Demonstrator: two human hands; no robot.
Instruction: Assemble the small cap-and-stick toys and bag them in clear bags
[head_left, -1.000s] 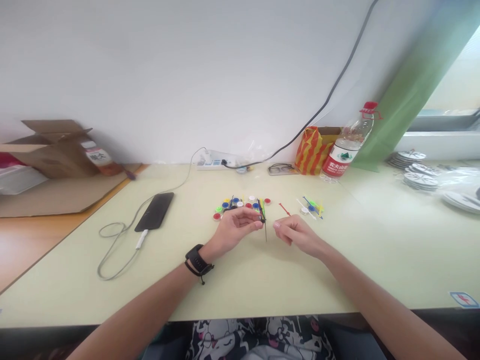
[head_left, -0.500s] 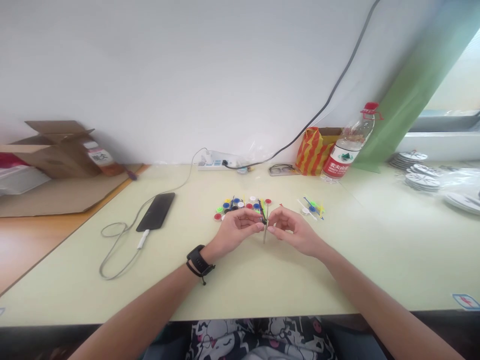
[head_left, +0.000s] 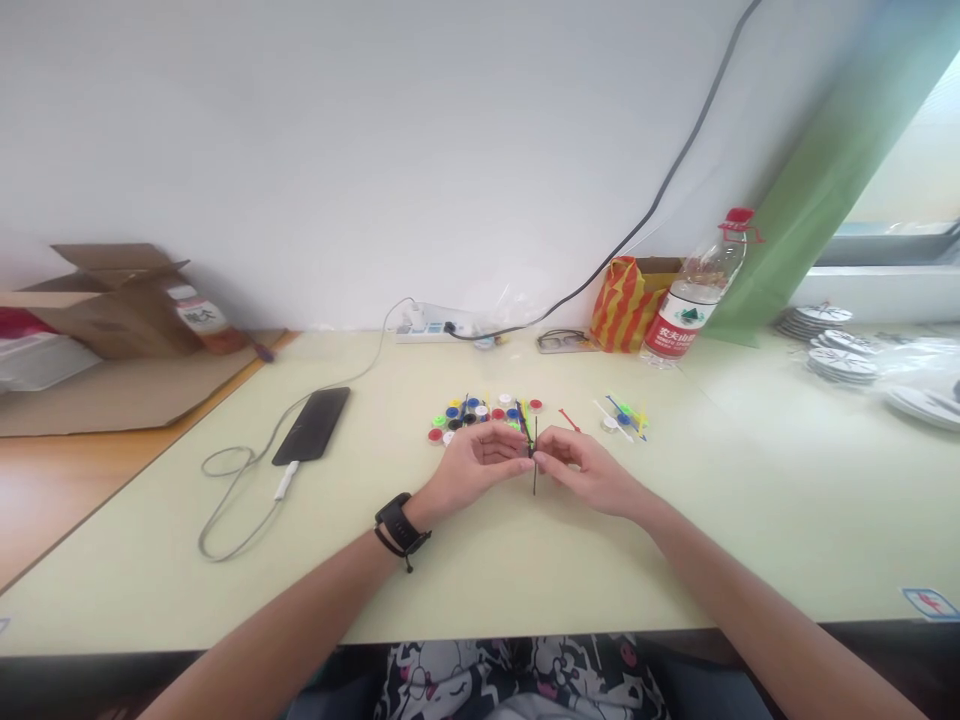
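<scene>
My left hand [head_left: 477, 462] and my right hand [head_left: 596, 470] meet over the table, fingertips almost touching. Between them stands a thin dark plastic strip [head_left: 535, 482], with a small black part at its middle that the fingers mostly hide. Both hands are pinched closed on this piece, one from each side. Just beyond my left hand lie several small round plastic pieces [head_left: 481, 411] in red, blue, white, green, yellow and black, with thin strips among them. A red strip [head_left: 569, 420] lies beyond my right hand. Farther right is a small group of coloured strips and discs [head_left: 624, 420].
On the left are a phone [head_left: 312, 426] on a charging cable, a cardboard box [head_left: 124, 305] and a drink bottle [head_left: 204, 318]. Along the wall stand a power strip [head_left: 431, 328], glasses [head_left: 562, 341], a striped bag [head_left: 621, 305] and a large water bottle [head_left: 690, 300]. Stacked discs [head_left: 843, 362] lie right.
The thin strip has turned slightly, now looking narrower and darker. My right hand has shifted a little lower, uncovering more of the red strip behind it.
</scene>
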